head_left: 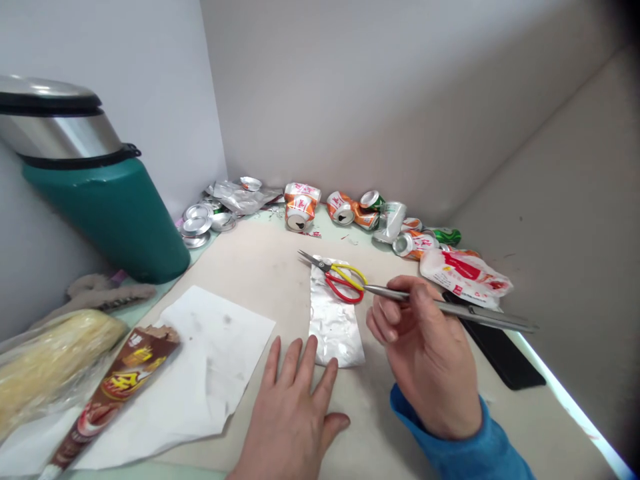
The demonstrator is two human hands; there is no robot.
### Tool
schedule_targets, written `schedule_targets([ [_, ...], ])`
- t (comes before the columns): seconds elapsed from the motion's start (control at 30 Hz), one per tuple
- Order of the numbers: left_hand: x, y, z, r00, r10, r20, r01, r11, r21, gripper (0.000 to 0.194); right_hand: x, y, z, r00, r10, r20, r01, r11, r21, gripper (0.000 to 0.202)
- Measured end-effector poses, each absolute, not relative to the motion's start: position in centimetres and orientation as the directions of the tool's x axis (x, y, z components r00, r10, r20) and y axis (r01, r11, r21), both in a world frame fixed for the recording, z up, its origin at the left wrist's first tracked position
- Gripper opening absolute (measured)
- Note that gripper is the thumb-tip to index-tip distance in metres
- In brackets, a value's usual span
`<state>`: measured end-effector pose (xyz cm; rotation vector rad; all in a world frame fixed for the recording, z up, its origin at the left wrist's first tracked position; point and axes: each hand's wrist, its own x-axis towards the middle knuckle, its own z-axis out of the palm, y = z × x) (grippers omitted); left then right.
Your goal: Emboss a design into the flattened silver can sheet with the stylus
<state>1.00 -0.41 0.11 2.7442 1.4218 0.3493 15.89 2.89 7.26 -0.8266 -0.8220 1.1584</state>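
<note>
My left hand (295,407) lies flat with fingers spread at the near end of a flattened silvery aluminium sheet (335,330); a finger or two reach its lower left edge. Between the fingers of my right hand (430,353) is a slim silver pen (460,310), held like a writing tool with its tip pointing left. That tip is close to the handles of the scissors (345,280), which have one yellow and one red loop. The scissors rest across the far end of the sheet, blades pointing to the upper left.
A green bottle (110,213) stands at the left. White paper (215,353), a brown cone wrapper (120,387) and a bagged yellowish item (55,360) lie nearer. Crushed cans (303,207) and can ends (197,223) line the back. A black phone (505,353) sits right.
</note>
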Motion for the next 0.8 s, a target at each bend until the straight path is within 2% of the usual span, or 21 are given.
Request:
schedule_targets([
  [0.13, 1.0, -0.5, 0.2, 0.543, 0.822, 0.175, 0.810, -0.567, 0.148, 0.051, 15.3, 3.1, 6.1, 0.168, 0.984, 0.061, -0.390, 0.123, -0.912, 0.018],
  [0.37, 1.0, -0.5, 0.3, 0.544, 0.817, 0.193, 0.808, -0.572, 0.143, 0.049, 15.1, 3.9, 2.7, 0.105, 0.981, -0.162, -0.362, -0.114, -0.925, 0.030],
  [0.53, 0.9, -0.4, 0.2, 0.550, 0.805, 0.223, 0.805, -0.582, 0.115, 0.050, 14.9, 3.9, 0.8, 0.059, 0.986, -0.158, -0.176, -0.145, -0.974, 0.036],
  [0.8, 1.1, -0.5, 0.1, 0.565, 0.792, 0.231, 0.797, -0.597, 0.097, 0.049, 14.4, 3.0, 0.3, 0.101, 0.991, -0.090, -0.015, -0.089, -0.996, 0.030],
])
